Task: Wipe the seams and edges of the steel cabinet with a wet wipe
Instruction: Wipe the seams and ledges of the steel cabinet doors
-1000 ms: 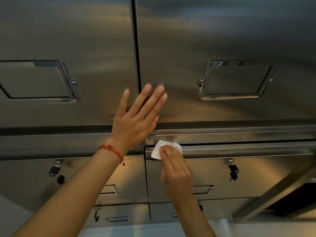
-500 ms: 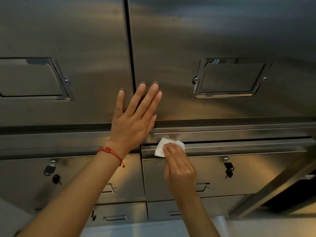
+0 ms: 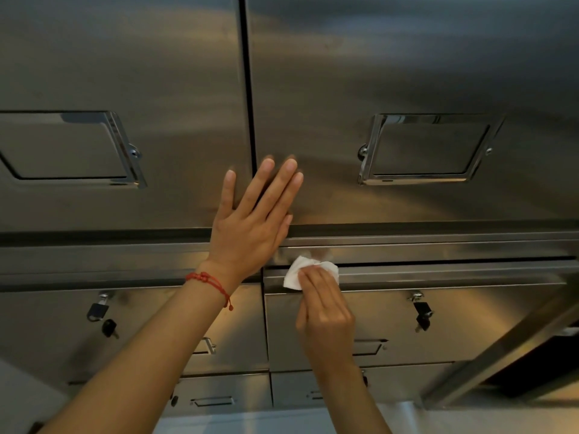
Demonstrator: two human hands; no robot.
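Note:
The steel cabinet point(image 3: 376, 73) fills the view, with two upper doors split by a dark vertical seam point(image 3: 249, 89) and drawers below. My left hand point(image 3: 250, 223) lies flat with straight fingers across the bottom of that seam. A white wet wipe point(image 3: 296, 272) is pressed onto the top edge of the right drawer by the straight fingers of my right hand point(image 3: 326, 314), just below the horizontal ledge point(image 3: 438, 249). Part of the wipe is hidden under my fingers.
Recessed chrome handles sit on the left door point(image 3: 94, 148) and the right door point(image 3: 429, 148). A padlock with a key point(image 3: 97, 311) hangs on the left drawer and another lock point(image 3: 421, 311) on the right one. A slanted steel bar point(image 3: 501, 349) crosses the lower right.
My right hand and the wipe have slid a little to the right along the drawer's top edge. My left hand stays flat on the doors.

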